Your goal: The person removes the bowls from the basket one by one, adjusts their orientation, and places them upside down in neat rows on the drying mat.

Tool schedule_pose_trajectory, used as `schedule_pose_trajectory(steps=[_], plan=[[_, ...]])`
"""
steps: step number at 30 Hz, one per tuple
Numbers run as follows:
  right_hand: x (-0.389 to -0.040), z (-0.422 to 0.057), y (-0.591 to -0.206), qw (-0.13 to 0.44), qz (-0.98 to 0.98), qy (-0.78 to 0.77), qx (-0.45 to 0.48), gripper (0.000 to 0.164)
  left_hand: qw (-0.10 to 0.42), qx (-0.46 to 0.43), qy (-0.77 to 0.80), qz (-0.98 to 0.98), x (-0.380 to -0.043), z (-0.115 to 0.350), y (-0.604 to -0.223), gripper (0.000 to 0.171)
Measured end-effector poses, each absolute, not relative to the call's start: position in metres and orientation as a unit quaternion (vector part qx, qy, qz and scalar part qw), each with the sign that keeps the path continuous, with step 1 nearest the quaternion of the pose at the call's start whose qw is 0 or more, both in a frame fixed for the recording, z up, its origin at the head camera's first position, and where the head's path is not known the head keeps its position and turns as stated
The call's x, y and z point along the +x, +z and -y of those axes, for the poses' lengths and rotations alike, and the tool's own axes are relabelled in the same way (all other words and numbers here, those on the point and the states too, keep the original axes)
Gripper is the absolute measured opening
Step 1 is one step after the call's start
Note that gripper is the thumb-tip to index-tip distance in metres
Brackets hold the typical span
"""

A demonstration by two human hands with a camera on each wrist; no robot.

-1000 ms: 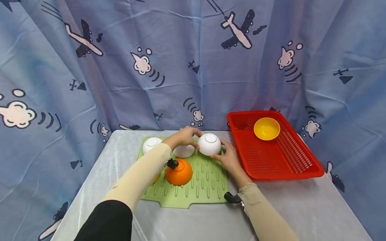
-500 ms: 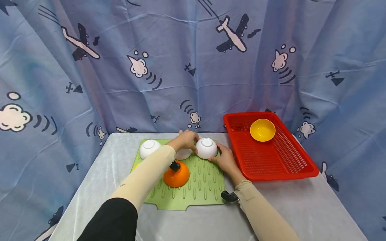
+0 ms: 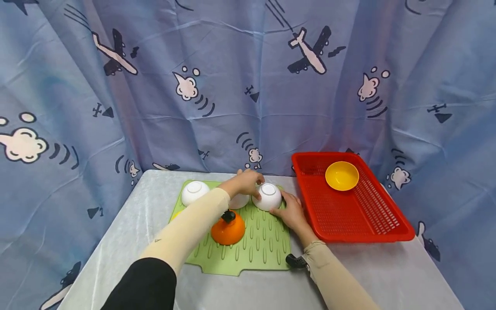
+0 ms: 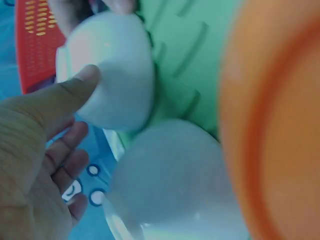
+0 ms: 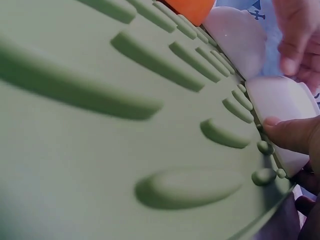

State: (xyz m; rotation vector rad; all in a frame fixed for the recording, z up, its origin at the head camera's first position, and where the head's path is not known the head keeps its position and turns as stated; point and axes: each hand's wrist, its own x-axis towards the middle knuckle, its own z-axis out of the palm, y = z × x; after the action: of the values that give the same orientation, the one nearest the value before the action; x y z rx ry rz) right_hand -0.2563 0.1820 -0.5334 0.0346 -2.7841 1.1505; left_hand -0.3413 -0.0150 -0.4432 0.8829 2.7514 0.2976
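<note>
Upside down at the back right of the green ridged mat point(image 3: 259, 254) is a white bowl point(image 3: 269, 197). My right hand point(image 3: 293, 212) holds its right side, thumb on the wall and fingers behind. At the bowl's left, my left hand point(image 3: 246, 183) has thumb and fingers close; the left wrist view shows its thumb point(image 4: 75, 90) over the bowl and other fingers loosely spread. Whether it touches is hard to tell. A second white bowl point(image 3: 239, 201), partly hidden by this hand, stands inverted alongside. An inverted orange bowl point(image 3: 228, 232) lies nearer, below the left wrist.
Another inverted white bowl point(image 3: 195, 193) sits at the mat's back left. A yellow bowl point(image 3: 176, 214) there is mostly hidden by the left sleeve. To the right, a red slotted basket point(image 3: 360, 237) contains an upright yellow bowl point(image 3: 342, 176). A patterned curtain point(image 3: 217, 86) hangs behind the table.
The white bowl between my hands has come down onto the mat. My left fingers have loosened at its left side, while my right hand stays on it. The head view has shifted slightly.
</note>
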Motion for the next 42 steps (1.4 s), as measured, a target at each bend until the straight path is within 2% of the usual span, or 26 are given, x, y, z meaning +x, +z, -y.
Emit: schedule_pose_trajectory(steps=[9, 18, 24, 30, 33, 37, 42], plan=[[-0.252, -0.178, -0.532, 0.049, 0.927, 0.371, -0.006, 0.084, 0.111, 0.307, 0.137, -0.935, -0.341, 0.004, -0.441, 0.047], [-0.252, -0.182, -0.533, 0.041, 0.929, 0.368, -0.001, 0.084, 0.098, 0.338, 0.149, -0.924, -0.342, -0.007, -0.44, 0.053], [-0.249, -0.181, -0.534, 0.028, 0.927, 0.373, 0.003, 0.085, 0.105, 0.3, 0.148, -0.937, -0.341, -0.008, -0.445, 0.053], [-0.238, -0.176, -0.533, 0.048, 0.94, 0.338, 0.022, 0.088, 0.122, 0.244, 0.208, -0.939, -0.34, -0.002, -0.451, 0.049], [-0.226, -0.172, -0.527, 0.049, 0.945, 0.323, 0.038, 0.093, 0.128, 0.238, 0.224, -0.936, -0.339, -0.001, -0.455, 0.049], [-0.207, -0.168, -0.507, 0.048, 0.948, 0.304, 0.076, 0.096, 0.108, 0.248, 0.221, -0.937, -0.338, -0.001, -0.457, 0.049], [-0.175, -0.171, -0.474, 0.047, 0.965, 0.137, 0.217, 0.1, 0.083, 0.262, 0.189, -0.943, -0.336, -0.003, -0.455, 0.05]])
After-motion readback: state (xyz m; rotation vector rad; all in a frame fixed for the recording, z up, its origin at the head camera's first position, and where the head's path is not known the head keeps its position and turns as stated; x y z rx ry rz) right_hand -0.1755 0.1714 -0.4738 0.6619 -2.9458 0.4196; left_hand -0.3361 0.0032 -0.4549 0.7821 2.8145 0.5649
